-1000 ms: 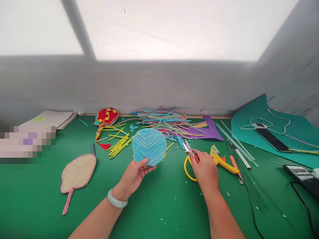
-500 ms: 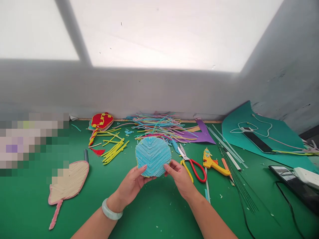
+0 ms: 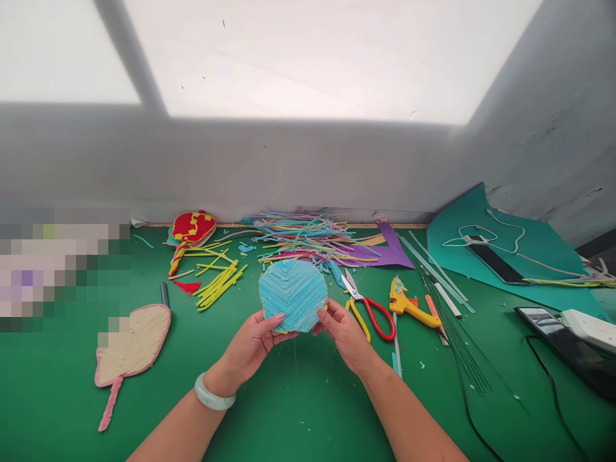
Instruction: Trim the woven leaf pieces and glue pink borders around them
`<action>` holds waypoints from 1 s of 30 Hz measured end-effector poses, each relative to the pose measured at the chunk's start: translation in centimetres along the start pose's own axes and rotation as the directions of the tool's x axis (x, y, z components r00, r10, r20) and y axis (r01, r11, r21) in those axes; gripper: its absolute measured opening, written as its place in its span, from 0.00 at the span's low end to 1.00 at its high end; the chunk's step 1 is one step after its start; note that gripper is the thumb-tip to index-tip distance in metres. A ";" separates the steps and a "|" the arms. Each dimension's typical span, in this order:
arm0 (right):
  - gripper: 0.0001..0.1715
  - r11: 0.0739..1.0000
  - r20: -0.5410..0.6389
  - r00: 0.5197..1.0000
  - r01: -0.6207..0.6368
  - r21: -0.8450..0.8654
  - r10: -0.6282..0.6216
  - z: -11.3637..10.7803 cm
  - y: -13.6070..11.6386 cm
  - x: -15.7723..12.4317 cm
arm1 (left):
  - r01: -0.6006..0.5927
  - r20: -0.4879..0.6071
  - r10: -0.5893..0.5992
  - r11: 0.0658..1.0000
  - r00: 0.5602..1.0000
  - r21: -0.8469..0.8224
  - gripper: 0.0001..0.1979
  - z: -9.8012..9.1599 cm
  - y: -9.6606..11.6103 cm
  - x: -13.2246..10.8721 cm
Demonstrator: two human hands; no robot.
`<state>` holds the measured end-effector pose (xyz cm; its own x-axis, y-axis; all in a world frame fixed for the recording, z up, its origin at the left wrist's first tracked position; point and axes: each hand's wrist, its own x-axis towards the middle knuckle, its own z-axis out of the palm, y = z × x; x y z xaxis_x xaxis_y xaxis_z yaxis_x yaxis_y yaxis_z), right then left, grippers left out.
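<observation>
A: How do we read the pose?

B: We see the left hand (image 3: 251,345) and right hand (image 3: 345,337) converging above the green table (image 3: 298,414), the blue disc (image 3: 293,294) held between them. The left thumb, on its face, and fingers beneath pinch the lower left edge; the right thumb and fingers pinch the lower right.

A: And around them?

B: We note scissors (image 3: 357,294), blades parted, just beside the right hand; a glue gun (image 3: 414,308) farther right; a strip pile (image 3: 301,230) beyond; a cream fan (image 3: 137,340) leftward.

Disc (image 3: 293,292) between fingers (image 3: 274,321): light blue, chevron-ribbed
Scissors (image 3: 357,295), right of fingers: red, yellow, silver
Large fan (image 3: 144,338), left of fingers: cream, pink-rimmed
</observation>
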<state>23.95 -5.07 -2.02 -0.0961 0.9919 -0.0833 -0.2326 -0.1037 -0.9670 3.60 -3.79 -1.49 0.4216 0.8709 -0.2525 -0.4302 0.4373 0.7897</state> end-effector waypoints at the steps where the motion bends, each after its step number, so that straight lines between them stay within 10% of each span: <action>1: 0.29 1.000 0.007 1.000 -0.008 0.003 0.008 0.0 0.0 0.0 | 0.000 0.003 0.000 1.000 1.000 0.011 0.16 0.0 0.0 0.0; 8: 0.27 0.998 -0.048 0.998 0.039 0.052 -0.036 0.5 -0.5 -0.5 | -0.024 0.064 0.019 0.998 0.998 0.064 0.20 0.6 -0.2 -0.3; 14: 0.16 0.931 -0.217 0.912 0.309 -0.195 -0.349 -0.1 -0.6 -2.1 | -0.096 0.017 0.094 0.987 0.995 0.131 0.25 1.0 -0.3 -0.4; 16: 0.08 0.741 -0.174 0.765 0.499 -0.450 -0.620 -0.6 -0.6 -2.6 | -0.093 0.101 0.081 0.988 0.992 0.120 0.30 0.8 -0.5 -0.7; 20: 0.31 0.137 0.248 0.422 0.697 -0.704 -0.872 -0.5 -0.7 -3.1 | -0.114 0.321 0.107 0.993 0.941 0.005 0.39 0.2 -1.2 -1.6; 23: 0.35 -0.050 0.371 0.381 0.637 -0.769 -0.847 0.4 -0.7 -3.1 | -0.101 0.323 0.124 0.991 0.938 -0.087 0.36 -0.8 -1.5 -1.9; 30: 0.34 -0.139 0.340 0.345 0.495 -0.858 -0.875 1.2 -0.2 -2.6 | -0.054 0.294 0.143 0.955 0.945 -0.292 0.23 -2.2 -1.0 -1.8</action>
<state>23.11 -7.71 -1.31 -0.1592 0.4080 0.8990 0.8148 0.5684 -0.1137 1.49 -5.26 -3.05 0.5718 0.8195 0.0392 -0.6667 0.4363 0.6043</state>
